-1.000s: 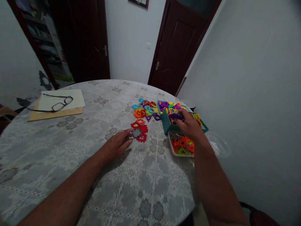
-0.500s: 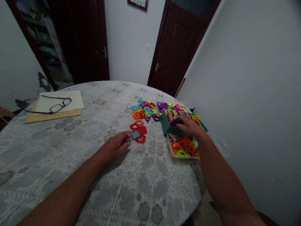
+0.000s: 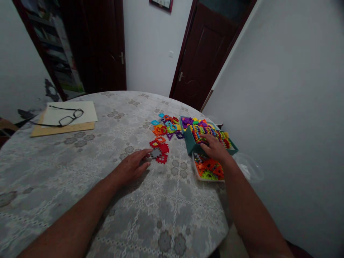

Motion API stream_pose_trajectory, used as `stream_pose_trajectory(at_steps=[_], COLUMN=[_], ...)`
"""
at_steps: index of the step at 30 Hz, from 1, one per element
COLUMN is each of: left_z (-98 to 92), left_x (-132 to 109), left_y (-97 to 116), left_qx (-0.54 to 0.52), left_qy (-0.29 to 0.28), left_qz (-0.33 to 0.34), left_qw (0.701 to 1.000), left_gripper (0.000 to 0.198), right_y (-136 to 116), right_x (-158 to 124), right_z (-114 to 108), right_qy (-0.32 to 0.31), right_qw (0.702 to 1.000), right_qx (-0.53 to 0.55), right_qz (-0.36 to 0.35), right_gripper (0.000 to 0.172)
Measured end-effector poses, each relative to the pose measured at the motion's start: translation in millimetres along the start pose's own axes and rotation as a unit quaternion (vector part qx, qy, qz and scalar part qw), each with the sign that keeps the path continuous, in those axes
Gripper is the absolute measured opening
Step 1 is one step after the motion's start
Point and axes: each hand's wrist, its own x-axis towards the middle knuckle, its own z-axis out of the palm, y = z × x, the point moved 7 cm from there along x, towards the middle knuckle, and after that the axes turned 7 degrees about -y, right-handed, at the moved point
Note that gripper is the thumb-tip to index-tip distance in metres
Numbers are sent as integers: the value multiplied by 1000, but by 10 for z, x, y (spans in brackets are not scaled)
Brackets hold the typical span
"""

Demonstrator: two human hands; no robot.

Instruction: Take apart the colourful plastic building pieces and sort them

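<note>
On the tablecloth, my left hand (image 3: 133, 165) lies with fingers stretched out, the index fingertip at the edge of a grey toothed plastic piece (image 3: 156, 153). That piece joins or overlaps red interlocking pieces (image 3: 162, 158); which of the two I cannot tell. My right hand (image 3: 214, 147) reaches over the near wall of a teal box (image 3: 190, 143) filled with rows of colourful toothed pieces (image 3: 208, 132). Its index finger and thumb are apart, with nothing visible between them. Beyond the red pieces lies a loose pile of blue, orange and purple shapes (image 3: 160, 129).
A clear tray of orange and green pieces (image 3: 211, 168) stands in front of the teal box. Behind it is another container with purple and yellow pieces (image 3: 189, 122). A transparent lid (image 3: 251, 168) sits at the right. Eyeglasses (image 3: 66, 120) rest on papers (image 3: 88, 109) at the far left.
My right hand has shifted slightly within the box area, and the purple piece seen by its fingers no longer shows there. My left hand stays by the grey piece. The view has turned slightly.
</note>
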Motion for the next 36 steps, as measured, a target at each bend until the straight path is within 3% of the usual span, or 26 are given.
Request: stream_pose_trajectory(at_steps=[5,11,19,24,29,33,36], left_z=[-13,-23,-32,-51,-38,-24,-29], left_x=[8,14,3,7,13,10,2], left_y=[25,66,107,110,64,57,75], left_qx=[-2,4,10,15,30,27,27], left_qy=[-1,-11,-16,-3,12,6,0], left_qz=[-1,-7,-1,-8,-15,-8,-7], left_qw=[1000,1000,1000,1000,999,1000,1000], left_gripper=[52,50,48,47,45,44,42], right_y=[-96,-72,-199,-286,-747,-1306,-1534], right_x=[-124,-207,-244,-246,-247,-181,-97], right_z=[147,73,133,46,58,283,453], right_qy=[19,65,56,73,80,35,8], right_qw=[1000,997,998,995,996,996,996], right_qx=[-11,-39,-30,-62,-36,-11,-5], right_qz=[-6,17,11,17,-20,-83,-94], right_gripper=[53,53,53,52,42,38,34])
